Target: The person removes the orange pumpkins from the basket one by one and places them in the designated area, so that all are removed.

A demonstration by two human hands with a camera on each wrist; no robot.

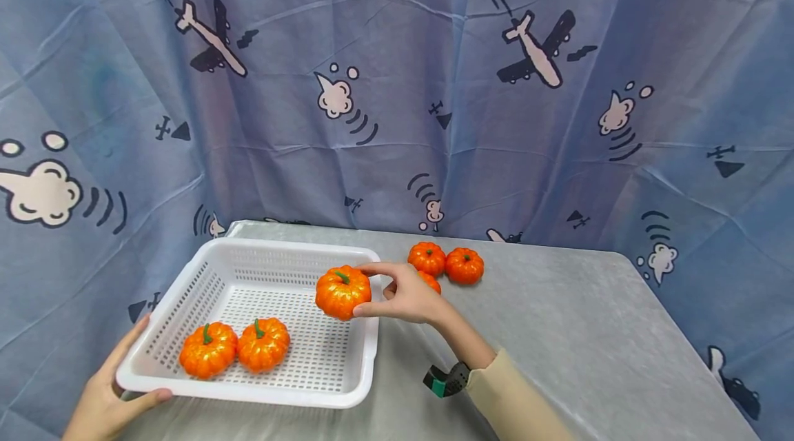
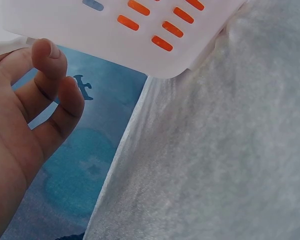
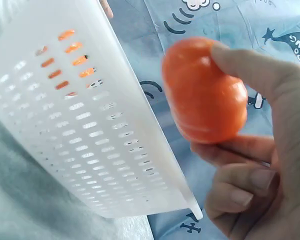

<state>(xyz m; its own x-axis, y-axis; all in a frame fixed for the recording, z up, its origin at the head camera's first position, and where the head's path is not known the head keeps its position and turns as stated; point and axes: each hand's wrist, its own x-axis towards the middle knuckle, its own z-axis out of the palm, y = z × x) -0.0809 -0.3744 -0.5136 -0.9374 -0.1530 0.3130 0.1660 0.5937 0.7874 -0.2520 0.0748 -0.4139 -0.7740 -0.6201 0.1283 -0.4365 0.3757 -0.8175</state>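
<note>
Blue airplane-print cloth (image 1: 397, 117) hangs behind a grey table (image 1: 558, 331). On it sits a white perforated basket (image 1: 205, 386) (two small pumpkins (image 1: 236, 346) already lie inside). The right hand (image 1: 406, 296) pinches a third pumpkin (image 1: 342, 291) between thumb and forefinger, above the basket's right rim. The left hand (image 1: 112, 393) grips the basket's near-left corner. Three more pumpkins (image 1: 446, 265) rest on the table beyond.

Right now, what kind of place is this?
Probably a staged recording setup, not a home or kitchen: a blue airplane-print cloth backdrop hangs behind a grey cloth-covered table, which carries only a white perforated plastic basket and small orange toy pumpkins.
</note>
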